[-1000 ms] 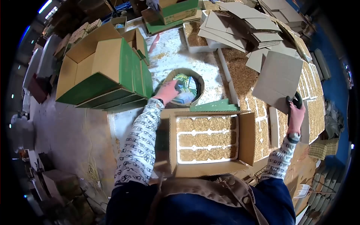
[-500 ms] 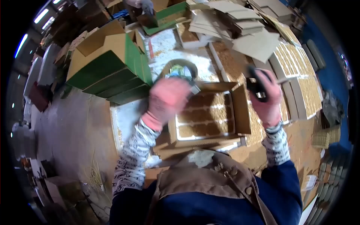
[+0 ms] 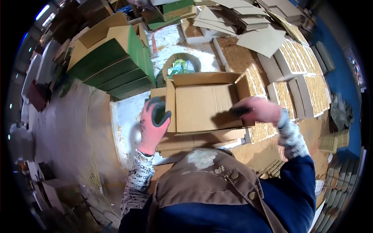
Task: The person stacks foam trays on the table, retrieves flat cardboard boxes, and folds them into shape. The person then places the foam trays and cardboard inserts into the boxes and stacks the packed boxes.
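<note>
An open cardboard box [image 3: 207,79] lies in front of me, its flaps or walls standing up. Plain brown cardboard [image 3: 206,106] covers its inside; whether this is a sheet or the bottom, I cannot tell. My left hand [image 3: 155,124], in a pink glove with a dark palm, is beside the box's left wall, fingers curved, thumb apart, nothing visible in it. Over the right side of the box reaches my right hand [image 3: 258,110], gloved alike. Its fingers are dark and blurred, casting a shadow on the cardboard.
Behind the box stands a round tub [image 3: 182,64] with shiny green wrappers. Green cartons [image 3: 116,66] are stacked at left. White-edged blocks with tan filling [image 3: 295,58] and loose grey boards [image 3: 260,40] lie at right. A person's hand shows at the top.
Rows of brown filling seen in the box earlier are now replaced in view by plain cardboard. My left hand moved left and down off the tub area; my right hand moved inward over the box.
</note>
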`<action>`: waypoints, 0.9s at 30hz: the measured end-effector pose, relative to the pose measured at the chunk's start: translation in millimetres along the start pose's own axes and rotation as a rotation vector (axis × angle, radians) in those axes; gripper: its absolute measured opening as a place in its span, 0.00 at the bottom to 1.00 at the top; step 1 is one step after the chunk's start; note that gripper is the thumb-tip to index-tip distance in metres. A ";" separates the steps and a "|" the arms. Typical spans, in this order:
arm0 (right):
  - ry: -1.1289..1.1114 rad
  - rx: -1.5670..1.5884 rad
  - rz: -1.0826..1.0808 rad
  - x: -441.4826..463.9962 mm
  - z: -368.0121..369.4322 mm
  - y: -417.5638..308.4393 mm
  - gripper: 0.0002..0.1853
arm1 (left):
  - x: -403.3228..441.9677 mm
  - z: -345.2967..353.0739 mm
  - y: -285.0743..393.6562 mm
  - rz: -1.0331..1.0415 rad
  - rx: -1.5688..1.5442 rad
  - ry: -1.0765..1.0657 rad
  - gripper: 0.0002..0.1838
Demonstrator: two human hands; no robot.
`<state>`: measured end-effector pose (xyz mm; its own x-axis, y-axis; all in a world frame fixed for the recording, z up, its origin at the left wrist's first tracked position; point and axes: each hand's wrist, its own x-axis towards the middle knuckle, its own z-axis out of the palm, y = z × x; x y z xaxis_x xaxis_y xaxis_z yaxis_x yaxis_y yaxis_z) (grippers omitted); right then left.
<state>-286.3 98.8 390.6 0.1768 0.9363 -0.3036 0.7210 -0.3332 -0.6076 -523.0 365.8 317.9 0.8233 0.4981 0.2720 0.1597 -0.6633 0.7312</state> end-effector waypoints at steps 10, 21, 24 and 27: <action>0.563 0.634 0.483 52.0 102.2 91.7 0.26 | 10.5 65.7 -54.0 -0.178 -0.065 -0.308 0.58; 0.745 1.337 -0.120 108.7 -13.2 62.6 0.26 | 137.6 -32.9 -29.1 -0.230 -1.124 -0.181 0.26; 0.831 1.500 -0.339 158.8 -82.2 31.4 0.26 | 191.9 -110.5 -12.6 0.637 -0.374 0.071 0.29; 0.875 1.502 -0.458 196.8 -137.4 14.0 0.25 | 229.7 -153.4 5.0 0.603 -0.522 -0.073 0.30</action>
<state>-149.4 293.6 423.2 0.7839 0.5890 0.1965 -0.2649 0.6035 -0.7521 -416.7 562.6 480.1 0.7228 0.0870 0.6856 -0.5851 -0.4509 0.6741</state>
